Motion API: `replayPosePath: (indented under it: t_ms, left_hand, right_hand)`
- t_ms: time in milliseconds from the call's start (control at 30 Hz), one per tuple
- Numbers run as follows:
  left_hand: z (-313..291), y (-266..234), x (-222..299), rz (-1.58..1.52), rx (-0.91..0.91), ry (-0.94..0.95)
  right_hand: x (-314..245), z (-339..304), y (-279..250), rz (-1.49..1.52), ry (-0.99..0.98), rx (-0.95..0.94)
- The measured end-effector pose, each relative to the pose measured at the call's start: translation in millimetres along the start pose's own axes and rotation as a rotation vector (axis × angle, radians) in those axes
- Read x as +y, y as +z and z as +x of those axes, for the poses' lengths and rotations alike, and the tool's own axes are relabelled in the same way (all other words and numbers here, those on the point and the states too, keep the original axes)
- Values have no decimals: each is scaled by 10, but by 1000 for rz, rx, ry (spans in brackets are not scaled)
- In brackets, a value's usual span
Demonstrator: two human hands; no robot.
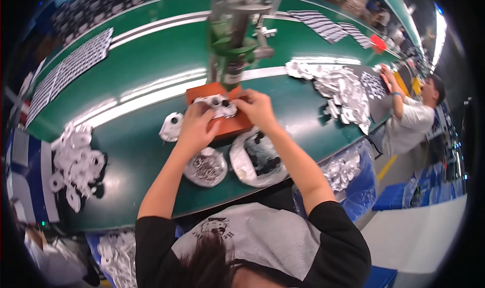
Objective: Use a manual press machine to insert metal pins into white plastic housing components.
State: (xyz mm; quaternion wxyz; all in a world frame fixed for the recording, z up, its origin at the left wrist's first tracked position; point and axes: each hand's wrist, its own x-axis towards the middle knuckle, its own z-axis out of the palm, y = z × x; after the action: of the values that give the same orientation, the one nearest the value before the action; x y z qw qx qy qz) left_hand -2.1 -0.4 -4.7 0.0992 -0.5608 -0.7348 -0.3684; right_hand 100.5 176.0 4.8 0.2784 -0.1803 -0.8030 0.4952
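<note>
Green bench (129, 187); press (235, 50) over orange block (227, 128). Left hand (195, 126) half open at left end of white part (218, 109), hold unclear; right hand (256, 108) pinching right end, part atop block. Possible tilt from uneven holding; possible finger injury from press descent.

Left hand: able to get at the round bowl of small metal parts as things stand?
Likely yes. The bowl sits open-topped on the near side of the left hand, its middle uncovered. The hand would first have to leave the silvery part on the orange block.
</note>
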Motion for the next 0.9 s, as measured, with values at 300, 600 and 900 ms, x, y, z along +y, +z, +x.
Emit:
replayPosePath:
  t_ms: [300,600,900]
  left_hand:
    - [-36,17,-70,0,-42,-41]
    - [12,18,2,36,-11,-14]
    - [-1,-17,86,2,-57,-32]
  right_hand:
    - [-6,117,125,83,34,-25]
    - [66,152,172,-167,-191,37]
    - [153,72,144,-105,-364,-32]
